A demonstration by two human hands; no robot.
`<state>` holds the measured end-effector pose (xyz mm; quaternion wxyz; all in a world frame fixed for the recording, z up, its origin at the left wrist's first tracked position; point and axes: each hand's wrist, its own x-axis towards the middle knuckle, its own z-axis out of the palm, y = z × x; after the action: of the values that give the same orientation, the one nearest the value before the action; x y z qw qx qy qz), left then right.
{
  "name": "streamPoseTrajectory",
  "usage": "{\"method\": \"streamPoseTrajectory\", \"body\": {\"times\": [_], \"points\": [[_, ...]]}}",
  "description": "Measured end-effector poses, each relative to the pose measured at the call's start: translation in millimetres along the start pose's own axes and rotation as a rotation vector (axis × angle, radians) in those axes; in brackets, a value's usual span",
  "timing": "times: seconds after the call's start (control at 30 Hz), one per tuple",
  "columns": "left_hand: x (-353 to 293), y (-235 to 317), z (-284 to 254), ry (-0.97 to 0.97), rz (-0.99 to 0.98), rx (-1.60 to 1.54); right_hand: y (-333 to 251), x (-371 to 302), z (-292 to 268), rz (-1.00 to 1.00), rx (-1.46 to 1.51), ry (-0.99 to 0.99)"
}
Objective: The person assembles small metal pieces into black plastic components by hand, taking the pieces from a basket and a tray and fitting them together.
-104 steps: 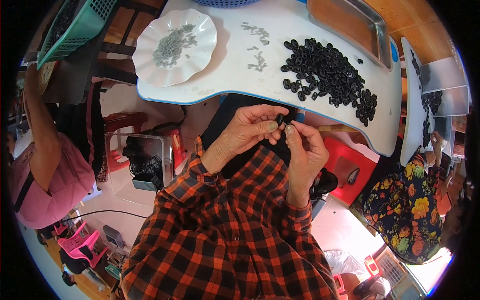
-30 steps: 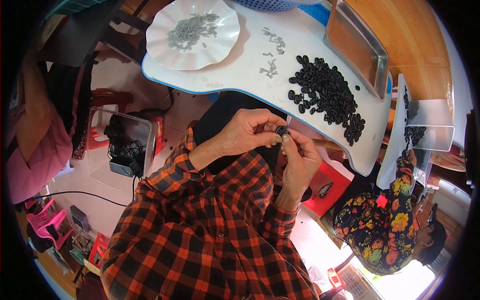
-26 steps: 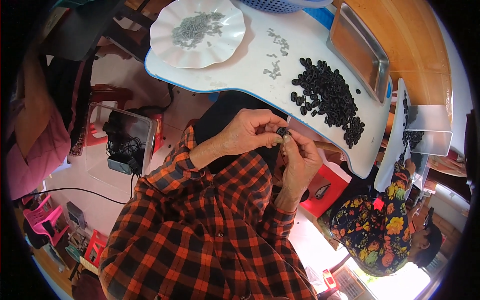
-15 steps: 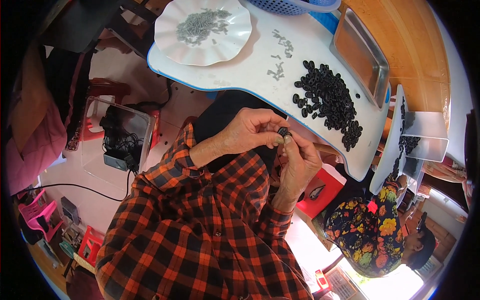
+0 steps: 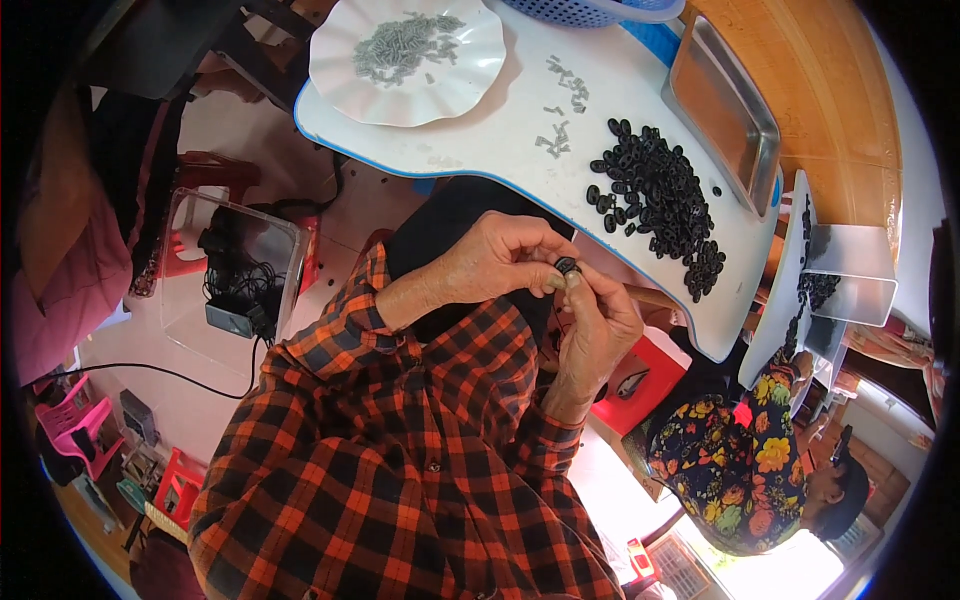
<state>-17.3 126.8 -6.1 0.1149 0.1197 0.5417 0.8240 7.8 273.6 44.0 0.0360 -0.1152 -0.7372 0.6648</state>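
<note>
A small black oval part (image 5: 565, 265) is pinched between my two hands, above my lap and just off the table's near edge. My left hand (image 5: 510, 255) grips it between thumb and forefinger. From the other side my right hand (image 5: 600, 315) closes on it with thumb tip and fingers; whether a clear piece sits in it, I cannot tell. Beyond my hands, a heap of like black oval parts (image 5: 660, 195) lies on the white table (image 5: 450, 160). Small clear pieces (image 5: 555, 138) are scattered left of the heap. More of them (image 5: 405, 48) are piled on a white scalloped plate (image 5: 350, 95).
A blue basket (image 5: 600, 10) and a metal tray (image 5: 720, 110) stand at the table's far side. On the right, a person in a flowered top (image 5: 740, 460) sits by another white table (image 5: 775, 310) with black parts. A clear bin (image 5: 180, 290) holding cables is at left.
My hands stay nearly where they were, still pinching the black part, which has turned slightly. The things on the table look unmoved.
</note>
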Motion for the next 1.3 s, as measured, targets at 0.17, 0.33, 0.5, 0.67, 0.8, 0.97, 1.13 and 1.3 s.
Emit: {"method": "streamPoseTrajectory", "body": {"times": [0.17,0.33,0.5,0.67,0.8,0.97,1.13,1.3], "points": [[0,1,-2,-0.019,-0.013,-0.002,0,1,0,0.003,0.012,-0.034],[0,3,-4,-0.039,-0.018,0.005,2,3,-7,0.079,0.130,-0.109],[-1,1,-3,-0.043,-0.047,-0.058,12,9,-19,0.175,0.271,-0.195],[-2,1,-1,-0.036,-0.068,-0.052,16,12,-20,0.223,0.273,-0.203],[-1,0,-1,-0.042,-0.067,-0.068,19,13,-21,0.245,0.304,-0.210],[-1,2,-1,-0.045,-0.093,-0.086,18,13,-19,0.246,0.309,-0.230],[-2,2,-2,-0.069,-0.107,-0.083,23,12,-23,0.266,0.361,-0.266],[-4,4,-5,-0.106,-0.170,-0.220,29,15,-26,0.342,0.447,-0.340]]}}
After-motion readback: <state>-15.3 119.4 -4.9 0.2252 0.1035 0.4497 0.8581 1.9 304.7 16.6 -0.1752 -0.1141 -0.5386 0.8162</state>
